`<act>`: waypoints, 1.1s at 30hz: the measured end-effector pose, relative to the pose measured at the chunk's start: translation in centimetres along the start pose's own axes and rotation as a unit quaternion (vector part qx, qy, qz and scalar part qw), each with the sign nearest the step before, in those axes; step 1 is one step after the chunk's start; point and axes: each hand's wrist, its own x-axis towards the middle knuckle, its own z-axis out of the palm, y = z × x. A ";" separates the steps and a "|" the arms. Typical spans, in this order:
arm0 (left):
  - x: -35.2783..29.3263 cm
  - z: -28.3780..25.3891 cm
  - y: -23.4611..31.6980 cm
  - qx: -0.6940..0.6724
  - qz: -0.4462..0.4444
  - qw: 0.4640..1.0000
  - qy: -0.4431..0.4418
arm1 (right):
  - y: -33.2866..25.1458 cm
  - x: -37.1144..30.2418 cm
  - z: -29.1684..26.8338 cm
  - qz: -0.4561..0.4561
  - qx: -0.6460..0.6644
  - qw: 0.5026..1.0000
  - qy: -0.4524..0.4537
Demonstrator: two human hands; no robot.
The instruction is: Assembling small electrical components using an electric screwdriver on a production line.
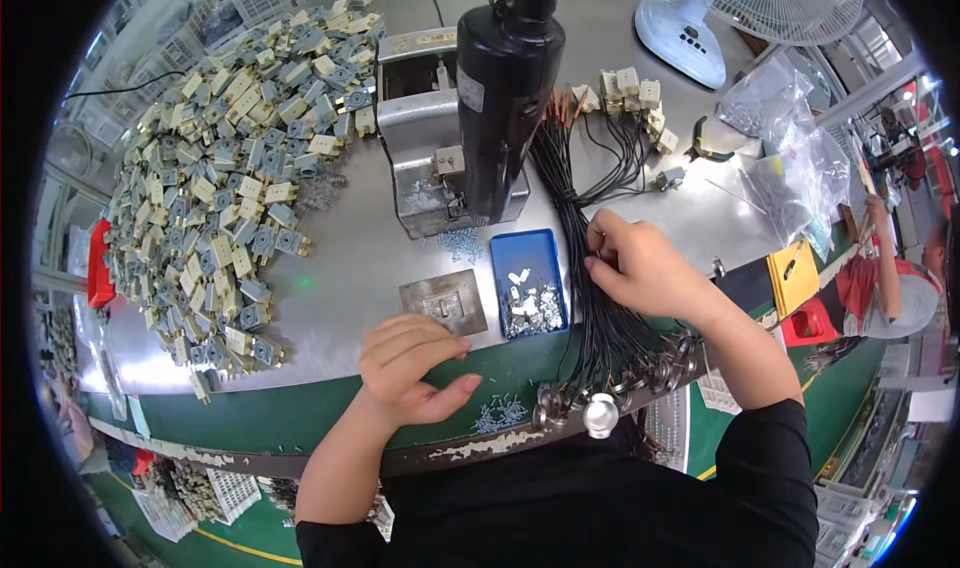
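My left hand point(412, 370) hovers by the near edge of a flat metal plate point(445, 302), its thumb apart from the fingers and nothing visible in it. My right hand point(640, 268) is at a thick bundle of black cables point(598, 313), with thumb and index finger curled in on a cable at the bundle's edge. Between the hands lies a blue tray point(525, 247) of small white and metal parts. Round metal fittings point(600, 415) sit on the cables' near ends, and reddish tips point(565, 106) on the far ends. Behind the plate stands a press with a black cylinder point(505, 118).
A large heap of cream and grey connector blocks point(235, 188) covers the left of the table. Small screws point(500, 414) lie at the front edge. Farther right are finished-looking cream blocks point(628, 90), pliers point(708, 146), plastic bags point(790, 158) and a fan point(680, 38). Another person point(890, 293) is at far right.
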 end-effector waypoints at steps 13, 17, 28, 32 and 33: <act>3.0 1.7 5.6 -0.157 -0.134 0.974 -0.092 | -2.3 -0.2 -0.6 0.151 0.257 0.954 0.046; 5.3 2.9 7.9 -0.426 -0.259 0.867 -0.018 | -2.7 0.2 -0.8 0.155 0.312 0.935 0.065; 8.2 -3.3 5.6 -0.072 -0.267 0.944 -0.178 | -8.5 0.5 0.0 -0.337 -0.073 0.938 0.036; 7.2 -5.5 4.1 -0.002 -0.254 0.930 -0.266 | -8.4 3.0 3.3 -0.315 -0.011 0.944 -0.097; 7.1 -5.7 3.7 -0.019 -0.289 0.915 -0.280 | -8.4 3.4 3.6 -0.289 0.004 0.946 -0.147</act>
